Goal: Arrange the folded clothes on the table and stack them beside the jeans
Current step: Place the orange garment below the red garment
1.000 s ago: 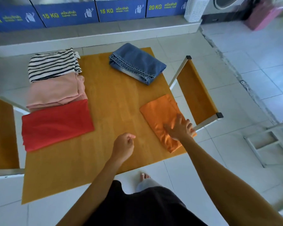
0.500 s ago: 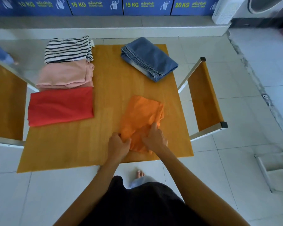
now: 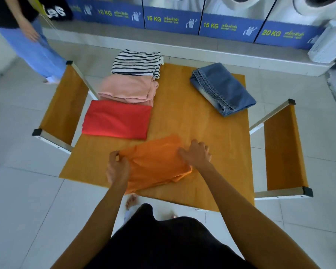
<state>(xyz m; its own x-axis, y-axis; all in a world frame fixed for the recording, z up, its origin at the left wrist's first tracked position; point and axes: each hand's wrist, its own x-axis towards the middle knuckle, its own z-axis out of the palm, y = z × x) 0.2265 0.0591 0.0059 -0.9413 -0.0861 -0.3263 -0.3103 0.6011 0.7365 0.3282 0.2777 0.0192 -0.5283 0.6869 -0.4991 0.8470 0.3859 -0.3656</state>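
A folded orange cloth (image 3: 155, 164) lies near the front edge of the wooden table (image 3: 202, 133). My left hand (image 3: 117, 166) pinches its left corner. My right hand (image 3: 196, 153) rests on its right edge, fingers bent and gripping the fabric. Folded blue jeans (image 3: 222, 88) lie at the far right of the table. Along the left side sit a red cloth (image 3: 116, 119), a pink cloth (image 3: 128, 90) and a striped cloth (image 3: 137, 63), each folded, in a row front to back.
Low orange benches stand left (image 3: 64, 105) and right (image 3: 283, 148) of the table. Another person (image 3: 27, 35) stands at the far left. Washing machines with blue panels (image 3: 202, 24) line the back wall. A white basket (image 3: 330, 43) sits at the far right.
The orange cloth has slid left from the table's right edge toward the front middle, and both hands have taken hold of it. The camera view has shifted left and a person has come into sight.
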